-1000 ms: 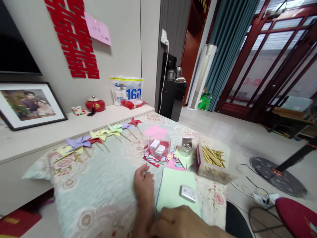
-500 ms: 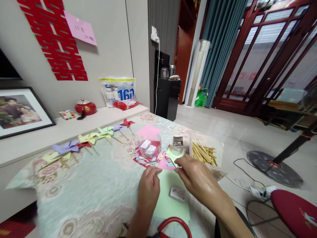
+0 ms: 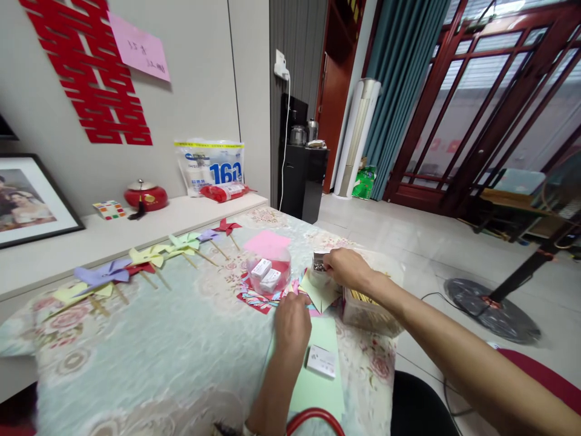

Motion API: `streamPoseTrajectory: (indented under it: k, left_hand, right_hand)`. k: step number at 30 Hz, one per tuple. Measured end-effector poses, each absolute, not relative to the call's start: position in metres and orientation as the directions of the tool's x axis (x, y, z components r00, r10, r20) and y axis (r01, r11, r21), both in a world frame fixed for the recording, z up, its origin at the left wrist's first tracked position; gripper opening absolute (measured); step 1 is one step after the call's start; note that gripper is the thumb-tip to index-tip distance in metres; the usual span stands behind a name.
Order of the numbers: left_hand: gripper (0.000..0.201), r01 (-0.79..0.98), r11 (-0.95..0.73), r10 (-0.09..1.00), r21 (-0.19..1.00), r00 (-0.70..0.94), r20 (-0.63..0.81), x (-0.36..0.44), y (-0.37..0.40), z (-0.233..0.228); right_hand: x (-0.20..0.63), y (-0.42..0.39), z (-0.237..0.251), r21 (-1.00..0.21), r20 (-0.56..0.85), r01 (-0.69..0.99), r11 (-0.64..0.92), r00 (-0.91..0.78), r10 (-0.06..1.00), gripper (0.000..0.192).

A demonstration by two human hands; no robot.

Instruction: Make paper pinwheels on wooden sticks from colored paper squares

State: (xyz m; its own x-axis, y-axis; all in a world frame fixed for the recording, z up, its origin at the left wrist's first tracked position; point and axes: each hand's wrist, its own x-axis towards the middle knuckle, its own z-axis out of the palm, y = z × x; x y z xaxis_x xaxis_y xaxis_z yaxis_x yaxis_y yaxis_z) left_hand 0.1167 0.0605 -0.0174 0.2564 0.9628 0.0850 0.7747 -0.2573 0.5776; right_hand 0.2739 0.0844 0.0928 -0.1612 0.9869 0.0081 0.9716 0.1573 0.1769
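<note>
My right hand (image 3: 348,266) is at the small open box of metal pins (image 3: 319,265). Its fingertips are bent together at the box's right side; what they pinch, if anything, is hidden. The box stands on a clear round tub (image 3: 320,278), over pale yellow cut paper (image 3: 320,297). My left hand (image 3: 293,320) rests with curled fingers at the near edge of the colourful paper pieces (image 3: 258,301), its fingertips partly hidden. Below lies light green paper (image 3: 318,393) bearing a small white box (image 3: 321,361). A red handle (image 3: 315,413) shows at the bottom edge.
Several paper pinwheels on sticks (image 3: 106,274) lie along the table's left side. A clear round container (image 3: 284,272) holds white boxes. Right of it stands a plastic bin (image 3: 370,318) of wooden sticks, partly behind my right arm. Pink paper (image 3: 267,241) lies behind.
My right hand has moved up and forward from the yellow paper to the pin box. My left hand has shifted right and slightly forward. The camera view has turned a little.
</note>
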Motion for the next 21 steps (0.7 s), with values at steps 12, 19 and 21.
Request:
streamPoseTrajectory:
  k: [12, 19, 21]
  left_hand:
    - [0.039, 0.731, -0.241, 0.955, 0.638, 0.296, 0.021, 0.125, 0.062, -0.023]
    - [0.039, 0.712, -0.161, 0.960, 0.683, 0.273, -0.059, 0.128, 0.061, -0.025]
    - [0.036, 0.704, -0.136, 0.961, 0.697, 0.265, -0.081, 0.129, 0.061, -0.024]
  right_hand:
    - [0.265, 0.098, 0.079, 0.245, -0.089, 0.955, 0.169, -0.151, 0.984, 0.020]
    - [0.264, 0.099, 0.079, 0.257, -0.061, 0.951, 0.172, -0.162, 0.985, 0.024]
    - [0.264, 0.100, 0.079, 0.260, -0.055, 0.951, 0.166, -0.157, 0.986, 0.027]
